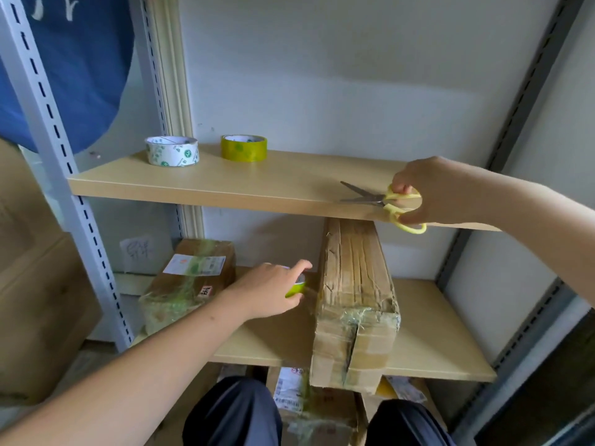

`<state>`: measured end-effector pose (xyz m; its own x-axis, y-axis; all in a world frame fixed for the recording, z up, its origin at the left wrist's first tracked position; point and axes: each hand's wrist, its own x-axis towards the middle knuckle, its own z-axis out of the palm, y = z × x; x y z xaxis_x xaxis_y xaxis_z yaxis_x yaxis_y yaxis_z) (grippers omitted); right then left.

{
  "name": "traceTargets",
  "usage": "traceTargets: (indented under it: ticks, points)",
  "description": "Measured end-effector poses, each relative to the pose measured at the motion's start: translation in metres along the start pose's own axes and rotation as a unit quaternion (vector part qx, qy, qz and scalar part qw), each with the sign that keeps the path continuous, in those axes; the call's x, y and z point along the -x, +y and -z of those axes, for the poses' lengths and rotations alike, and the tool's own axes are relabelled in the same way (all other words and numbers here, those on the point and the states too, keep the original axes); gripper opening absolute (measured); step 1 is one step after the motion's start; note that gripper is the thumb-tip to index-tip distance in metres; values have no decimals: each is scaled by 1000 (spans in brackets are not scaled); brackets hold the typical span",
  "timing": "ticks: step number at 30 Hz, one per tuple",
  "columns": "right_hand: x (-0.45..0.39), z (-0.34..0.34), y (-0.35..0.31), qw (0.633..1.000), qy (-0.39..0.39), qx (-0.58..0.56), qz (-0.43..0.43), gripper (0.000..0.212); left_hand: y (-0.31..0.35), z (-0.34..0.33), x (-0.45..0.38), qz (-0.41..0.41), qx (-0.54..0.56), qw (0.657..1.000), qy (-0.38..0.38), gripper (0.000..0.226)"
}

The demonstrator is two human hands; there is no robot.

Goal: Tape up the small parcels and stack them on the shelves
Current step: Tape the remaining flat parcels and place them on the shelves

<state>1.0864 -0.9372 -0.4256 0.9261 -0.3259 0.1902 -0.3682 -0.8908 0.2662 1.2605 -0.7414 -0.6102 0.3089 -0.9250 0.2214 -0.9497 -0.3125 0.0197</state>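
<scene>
My left hand [272,289] grips a yellow-green tape roll [297,286] on the lower shelf [428,333], just left of a long cardboard parcel [355,304] wrapped in clear tape. A strip of tape seems to run from the roll to the parcel's side. My right hand [428,191] holds yellow-handled scissors [384,201] with blades apart over the front edge of the upper shelf [244,181]. A smaller taped parcel [190,278] with a white label lies at the lower shelf's left.
Two spare tape rolls stand on the upper shelf, a white one [172,151] and a yellow-green one [243,148]. More labelled parcels [309,403] lie below the lower shelf between my knees. Grey slotted uprights [64,162] frame the shelves; a large carton [35,300] stands left.
</scene>
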Motion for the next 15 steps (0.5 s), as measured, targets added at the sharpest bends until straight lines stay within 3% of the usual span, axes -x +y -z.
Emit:
traceTargets:
  ticks: [3, 6, 8, 10, 15]
  points:
    - [21, 13, -12, 998, 28, -26, 45, 35, -4, -3, 1, -21, 9, 1000, -11, 41]
    - [40, 23, -47, 985, -83, -92, 120, 51, -7, -3, -1, -23, 13, 999, -41, 32]
    - [41, 12, -64, 974, -159, -57, 153, 72, -10, -3, -4, -26, 18, 998, -58, 26]
    - [32, -3, -71, 970, -182, -6, 158, 79, -15, -5, -6, -28, 3, 998, -51, 26]
    - [1, -20, -82, 979, -149, 47, 131, 51, -22, -10, -6, -46, -44, 998, -15, 27]
